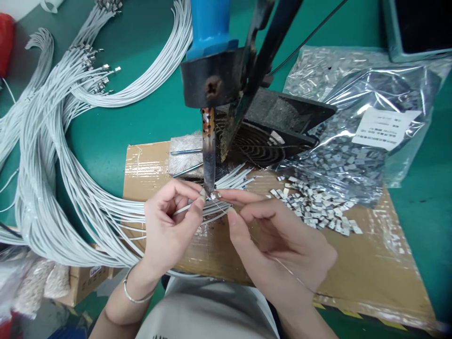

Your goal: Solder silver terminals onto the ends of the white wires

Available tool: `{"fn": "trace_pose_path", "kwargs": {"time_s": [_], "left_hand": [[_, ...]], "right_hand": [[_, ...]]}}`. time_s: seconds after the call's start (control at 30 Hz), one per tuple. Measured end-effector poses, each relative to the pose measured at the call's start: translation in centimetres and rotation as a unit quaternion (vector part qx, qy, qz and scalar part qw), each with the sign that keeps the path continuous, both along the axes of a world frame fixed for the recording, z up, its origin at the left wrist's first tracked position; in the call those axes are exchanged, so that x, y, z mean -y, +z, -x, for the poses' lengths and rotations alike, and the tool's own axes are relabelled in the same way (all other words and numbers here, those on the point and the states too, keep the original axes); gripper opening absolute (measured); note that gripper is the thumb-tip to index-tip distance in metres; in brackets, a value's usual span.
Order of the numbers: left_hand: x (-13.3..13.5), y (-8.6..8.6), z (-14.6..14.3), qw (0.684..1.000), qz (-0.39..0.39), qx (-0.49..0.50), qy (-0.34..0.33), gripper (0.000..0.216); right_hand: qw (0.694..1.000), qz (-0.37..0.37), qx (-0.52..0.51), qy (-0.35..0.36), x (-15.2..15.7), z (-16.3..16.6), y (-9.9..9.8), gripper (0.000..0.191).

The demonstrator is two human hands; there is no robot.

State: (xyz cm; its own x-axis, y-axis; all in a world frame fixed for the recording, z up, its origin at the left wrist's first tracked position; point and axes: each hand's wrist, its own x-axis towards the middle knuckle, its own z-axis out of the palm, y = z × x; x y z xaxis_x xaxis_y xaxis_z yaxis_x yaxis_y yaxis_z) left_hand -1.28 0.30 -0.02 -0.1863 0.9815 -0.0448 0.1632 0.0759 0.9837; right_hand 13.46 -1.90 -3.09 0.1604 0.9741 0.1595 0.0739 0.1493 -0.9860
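My left hand [165, 228] pinches a white cable [182, 209] between thumb and forefinger, its end just under the tip of a soldering iron [208, 146]. The iron hangs point down from a stand, with a blue handle [211, 23]. In my right hand [282, 240], a thin solder wire [287, 269] runs across the palm and past the thumb towards the tip. My right forefinger reaches a small metal piece [213, 196] at the tip. Whether iron, piece and cable touch is too small to tell. Behind my hands lie other white cable ends [235, 178].
Small metal pieces [314, 205] lie heaped on the cardboard [367, 263], right of my hand. Behind them are a labelled plastic bag [391, 94] and a black fan [261, 141]. Long bundles of white cables [38, 188] fill the left side of the green table [151, 117].
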Motion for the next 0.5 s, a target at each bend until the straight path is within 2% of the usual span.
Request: {"fn": "trace_pose_path", "kwargs": {"time_s": [0.5], "left_hand": [[-0.14,0.04,-0.09,1.000,0.007,0.001,0.004,0.016]], "right_hand": [[1.000,0.008,-0.007,0.003,0.02,-0.09,-0.03,0.023]]}}
